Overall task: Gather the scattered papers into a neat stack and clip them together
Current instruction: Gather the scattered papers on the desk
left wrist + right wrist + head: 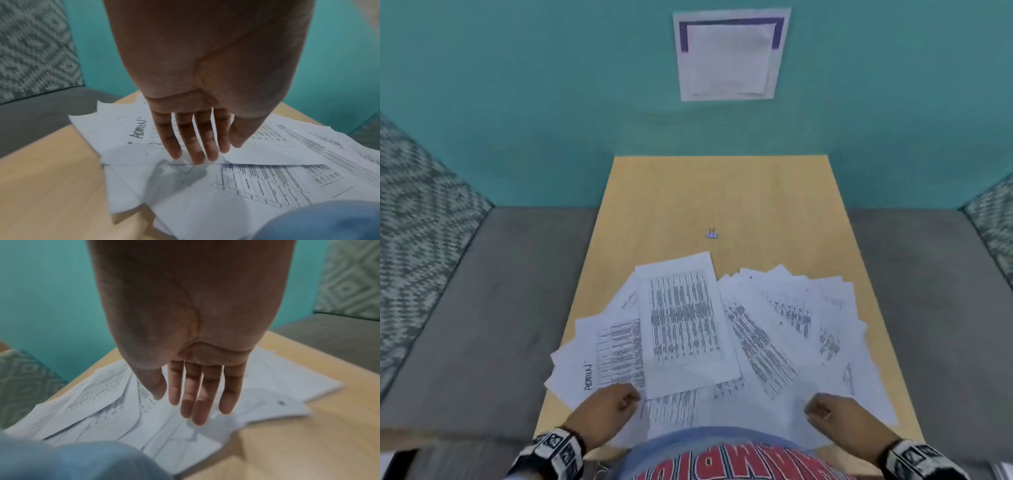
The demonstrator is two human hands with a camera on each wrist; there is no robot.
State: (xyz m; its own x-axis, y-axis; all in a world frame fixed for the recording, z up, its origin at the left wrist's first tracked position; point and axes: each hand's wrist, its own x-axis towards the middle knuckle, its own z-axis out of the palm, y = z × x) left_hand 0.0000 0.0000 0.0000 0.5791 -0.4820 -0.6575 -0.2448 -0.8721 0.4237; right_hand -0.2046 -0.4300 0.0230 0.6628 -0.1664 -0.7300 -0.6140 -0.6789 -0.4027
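Note:
Several printed white papers [685,318] lie fanned and overlapping across the near half of a light wooden table [756,192]. One sheet at the left bears the handwritten word ADMIN [138,129]. A small binder clip [711,234] sits alone on the bare wood beyond the papers. My left hand [616,401] hangs over the near left part of the spread, its straight fingers [191,146] pointing down, the tips at the sheets. My right hand [822,409] hovers over the near right part, fingers [197,395] straight, holding nothing.
The table stands against a teal wall [517,102] bearing a pinned notice [729,54]. A grey seat [482,308] with patterned cushions [417,219] flanks the table on both sides. My blue shirt [722,452] overlaps the table's near edge.

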